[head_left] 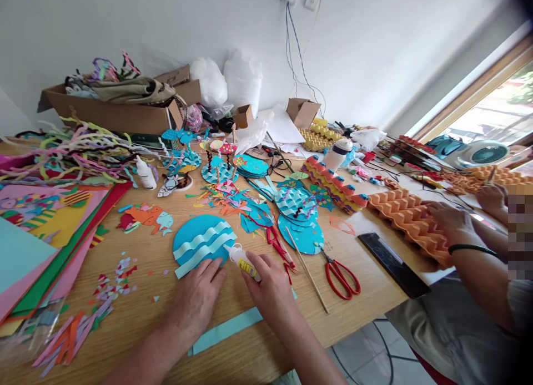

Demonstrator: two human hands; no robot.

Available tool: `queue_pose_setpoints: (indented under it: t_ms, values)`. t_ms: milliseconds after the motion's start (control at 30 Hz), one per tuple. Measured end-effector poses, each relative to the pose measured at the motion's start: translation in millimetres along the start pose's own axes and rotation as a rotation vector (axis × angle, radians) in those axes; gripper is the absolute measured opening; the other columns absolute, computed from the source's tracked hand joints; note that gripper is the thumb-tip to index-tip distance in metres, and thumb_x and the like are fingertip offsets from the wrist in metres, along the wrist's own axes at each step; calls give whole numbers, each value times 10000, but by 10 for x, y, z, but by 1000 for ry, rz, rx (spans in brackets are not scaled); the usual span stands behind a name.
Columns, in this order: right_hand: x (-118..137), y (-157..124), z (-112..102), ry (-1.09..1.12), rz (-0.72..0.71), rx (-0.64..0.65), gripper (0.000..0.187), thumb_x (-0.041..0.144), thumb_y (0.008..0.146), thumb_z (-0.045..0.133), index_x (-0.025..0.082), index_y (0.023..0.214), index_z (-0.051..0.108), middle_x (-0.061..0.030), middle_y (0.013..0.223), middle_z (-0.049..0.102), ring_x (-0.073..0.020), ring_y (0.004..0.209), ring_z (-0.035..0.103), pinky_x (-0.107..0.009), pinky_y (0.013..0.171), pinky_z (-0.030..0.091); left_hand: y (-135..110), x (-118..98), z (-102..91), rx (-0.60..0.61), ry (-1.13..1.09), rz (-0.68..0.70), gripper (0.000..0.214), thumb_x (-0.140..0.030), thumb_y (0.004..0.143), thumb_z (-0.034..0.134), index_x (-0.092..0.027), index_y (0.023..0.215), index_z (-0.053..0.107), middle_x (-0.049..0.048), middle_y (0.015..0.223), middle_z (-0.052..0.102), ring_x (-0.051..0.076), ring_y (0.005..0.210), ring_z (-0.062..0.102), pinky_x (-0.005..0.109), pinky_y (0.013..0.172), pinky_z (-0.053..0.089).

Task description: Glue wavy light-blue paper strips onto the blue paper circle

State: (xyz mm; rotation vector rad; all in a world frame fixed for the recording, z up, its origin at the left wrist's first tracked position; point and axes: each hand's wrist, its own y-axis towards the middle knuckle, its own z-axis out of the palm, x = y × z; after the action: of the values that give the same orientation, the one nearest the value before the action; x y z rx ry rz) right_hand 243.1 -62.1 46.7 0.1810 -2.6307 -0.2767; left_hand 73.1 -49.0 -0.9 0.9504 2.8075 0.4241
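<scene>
My right hand [266,282] is closed around a small white glue bottle [246,264] with a yellow label. The bottle is tilted, its nozzle at the right edge of a blue paper disc [183,229]. Two pale blue wavy strips [206,238] cross the disc. My left hand [200,296] lies with fingers stretched out over the disc's lower edge, pressing it to the table. A straight light blue paper strip [229,327] rests below, partly hidden by my right forearm.
Right of my hands lie a wooden stick [307,271], red-handled scissors [341,277] and a black phone [393,264]. Paper scraps [229,196] are strewn behind the disc. Coloured sheets [79,246] lie left. At the right, another person's hand [452,224] touches an orange egg carton [408,221].
</scene>
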Motion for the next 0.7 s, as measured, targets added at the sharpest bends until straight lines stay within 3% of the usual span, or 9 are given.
queue_pose_setpoints:
  t_ms: [500,700]
  values:
    - [12,11,38,15,2,-14,297,160,771,568,211,1062,596,-56,923,660,-178,792,635,-241,672,476,-1,16,-1,16,-15,-5,359,-57,807,374,-179,1062,596,78,1167,598,232,1044,538,383,860,476]
    - [-61,-30,0,159,138,-76,230,198,742,595,185,972,601,-40,862,683,-167,737,641,-236,635,479,7,-16,-36,35,-1,-15,382,-44,805,336,-156,1043,613,105,1173,595,251,1040,542,411,850,480]
